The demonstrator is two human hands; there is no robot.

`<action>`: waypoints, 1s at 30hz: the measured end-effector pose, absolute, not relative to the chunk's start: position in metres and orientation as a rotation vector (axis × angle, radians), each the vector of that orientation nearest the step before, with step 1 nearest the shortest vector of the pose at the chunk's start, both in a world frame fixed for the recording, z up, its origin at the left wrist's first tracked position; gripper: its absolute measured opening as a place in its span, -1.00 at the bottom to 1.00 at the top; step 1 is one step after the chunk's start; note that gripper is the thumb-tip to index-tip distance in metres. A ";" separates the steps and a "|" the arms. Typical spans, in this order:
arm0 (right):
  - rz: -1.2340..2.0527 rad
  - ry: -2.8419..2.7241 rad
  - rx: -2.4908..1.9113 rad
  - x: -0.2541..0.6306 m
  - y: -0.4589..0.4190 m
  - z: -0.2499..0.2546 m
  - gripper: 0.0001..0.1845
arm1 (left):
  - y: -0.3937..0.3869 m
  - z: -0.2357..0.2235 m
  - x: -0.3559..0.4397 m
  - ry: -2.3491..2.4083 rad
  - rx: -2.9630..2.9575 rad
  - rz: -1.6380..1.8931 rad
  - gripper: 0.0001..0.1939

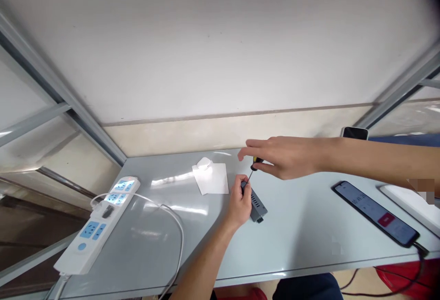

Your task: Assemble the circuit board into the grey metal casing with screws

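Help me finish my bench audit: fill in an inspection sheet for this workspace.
Surface: glossy light-grey tabletop, glare streaks on its left part.
Job's things: slotted dark-grey box; yellow-and-black screwdriver, tip hard to make out.
Clutter: white square sheet under a small white piece; black phone, screen lit; flat white object, partly hidden.
Hands: left hand grips the box; right hand holds the screwdriver.
Cables: white cable looping across a white-and-blue power strip; dark cable at the phone's near end.
Surroundings: pale wall, grey metal frame.
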State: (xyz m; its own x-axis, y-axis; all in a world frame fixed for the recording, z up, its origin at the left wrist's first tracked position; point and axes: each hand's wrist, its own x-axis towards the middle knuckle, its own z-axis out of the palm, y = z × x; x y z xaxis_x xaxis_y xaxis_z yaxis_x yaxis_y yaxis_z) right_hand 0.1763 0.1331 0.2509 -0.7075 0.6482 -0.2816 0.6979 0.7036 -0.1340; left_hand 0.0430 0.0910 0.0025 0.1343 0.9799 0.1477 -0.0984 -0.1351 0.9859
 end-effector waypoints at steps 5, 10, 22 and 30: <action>-0.506 2.684 1.082 0.174 0.131 0.252 -0.54 | 0.091 0.004 0.043 0.957 1.291 1.245 -0.79; -0.262 2.706 1.084 0.173 0.143 0.248 -0.83 | 0.091 0.006 0.041 0.937 1.301 1.232 -0.86; -0.606 2.559 1.169 0.175 0.133 0.259 -0.67 | 0.090 0.004 0.041 0.933 1.279 1.222 -0.82; -0.365 2.576 1.193 0.164 0.138 0.258 -0.90 | 0.090 0.003 0.041 0.932 1.260 1.186 -0.85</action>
State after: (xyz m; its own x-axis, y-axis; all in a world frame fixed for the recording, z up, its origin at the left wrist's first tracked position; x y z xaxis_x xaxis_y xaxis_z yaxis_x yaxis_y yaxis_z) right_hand 0.1643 0.1376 0.2579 -0.6204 0.7006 -0.3526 0.7709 0.6274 -0.1099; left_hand 0.0411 0.0901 0.0030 0.1849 0.9779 0.0974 -0.1364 -0.0726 0.9880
